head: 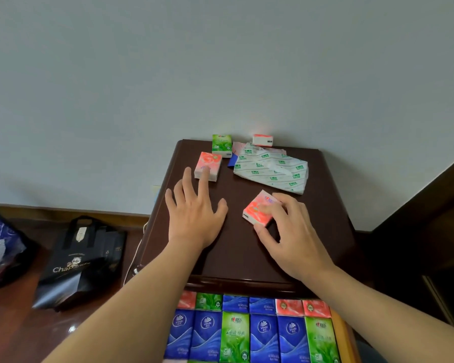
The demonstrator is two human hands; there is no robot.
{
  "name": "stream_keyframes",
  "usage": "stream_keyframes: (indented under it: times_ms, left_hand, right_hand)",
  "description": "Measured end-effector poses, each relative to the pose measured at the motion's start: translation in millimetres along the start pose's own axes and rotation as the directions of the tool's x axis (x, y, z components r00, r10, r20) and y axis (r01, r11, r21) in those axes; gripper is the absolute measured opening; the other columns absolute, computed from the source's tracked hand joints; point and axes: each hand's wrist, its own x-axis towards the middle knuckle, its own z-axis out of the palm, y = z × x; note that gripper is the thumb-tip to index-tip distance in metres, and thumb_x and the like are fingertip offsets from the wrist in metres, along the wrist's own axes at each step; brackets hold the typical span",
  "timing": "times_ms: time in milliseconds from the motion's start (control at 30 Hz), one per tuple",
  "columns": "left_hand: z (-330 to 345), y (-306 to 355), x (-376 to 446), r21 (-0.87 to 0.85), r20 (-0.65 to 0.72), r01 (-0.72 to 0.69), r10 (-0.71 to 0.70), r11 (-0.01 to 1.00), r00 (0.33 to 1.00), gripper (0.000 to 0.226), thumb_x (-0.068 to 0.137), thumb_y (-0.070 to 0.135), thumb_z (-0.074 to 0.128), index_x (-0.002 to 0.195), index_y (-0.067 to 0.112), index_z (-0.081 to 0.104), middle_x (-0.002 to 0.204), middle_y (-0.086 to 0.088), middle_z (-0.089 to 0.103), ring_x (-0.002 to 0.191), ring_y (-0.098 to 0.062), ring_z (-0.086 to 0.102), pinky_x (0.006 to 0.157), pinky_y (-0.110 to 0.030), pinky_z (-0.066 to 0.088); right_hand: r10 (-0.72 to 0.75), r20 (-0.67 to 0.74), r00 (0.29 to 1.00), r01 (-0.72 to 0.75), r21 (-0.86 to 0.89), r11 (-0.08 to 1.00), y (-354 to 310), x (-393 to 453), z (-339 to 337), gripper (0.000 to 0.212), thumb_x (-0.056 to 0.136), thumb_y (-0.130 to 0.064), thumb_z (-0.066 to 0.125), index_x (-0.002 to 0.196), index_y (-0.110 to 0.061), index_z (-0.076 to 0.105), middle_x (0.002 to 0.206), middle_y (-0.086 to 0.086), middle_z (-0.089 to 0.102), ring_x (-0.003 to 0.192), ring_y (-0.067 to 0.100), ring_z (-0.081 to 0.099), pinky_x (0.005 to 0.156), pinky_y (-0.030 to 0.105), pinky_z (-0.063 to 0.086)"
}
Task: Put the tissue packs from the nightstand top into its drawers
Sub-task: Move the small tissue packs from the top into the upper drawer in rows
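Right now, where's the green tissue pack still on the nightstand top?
Head view: the green tissue pack sits at the back-left of the nightstand top near the wall, just behind the pink pack that the left hand is reaching toward.

— What colour was the nightstand (247, 247)?

— Dark reddish brown. At its back edge stood a green pack (221, 145) with a leaf print, and right of that a red-and-white pack (262, 140). A pink pack (207, 165) with a pale swirl lay just in front of the green one.

— And the wrapper (271, 170)?

— White, dotted with green logos, right of the pink pack. A coral-red pack (259, 209) lay in front of it.

— The drawer (341, 334) below the nightstand top?

— Rows of blue wave-patterned, green leafy and red packs.
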Motion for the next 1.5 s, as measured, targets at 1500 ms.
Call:
stream_keyframes:
  times_ms: [1500]
  left_hand:
    - [-75,-53,-259,-0.761,0.044,0.309,-0.429,0.571,0.902,0.071,0.075,0.01,0.076,0.126,0.04,0.036,0.118,0.004,0.056,0.105,-0.022,0.056,0.089,-0.036,0.045]
  right_hand:
    - [-0.048,0.146,0.988,-0.036,0.523,0.852,-112,-105,-44,0.069,0.068,-0.031,0.09,0.125,-0.038,0.052,0.123,-0.012,0.044,0.114,0.003,0.055,0.09,0.008,0.043]
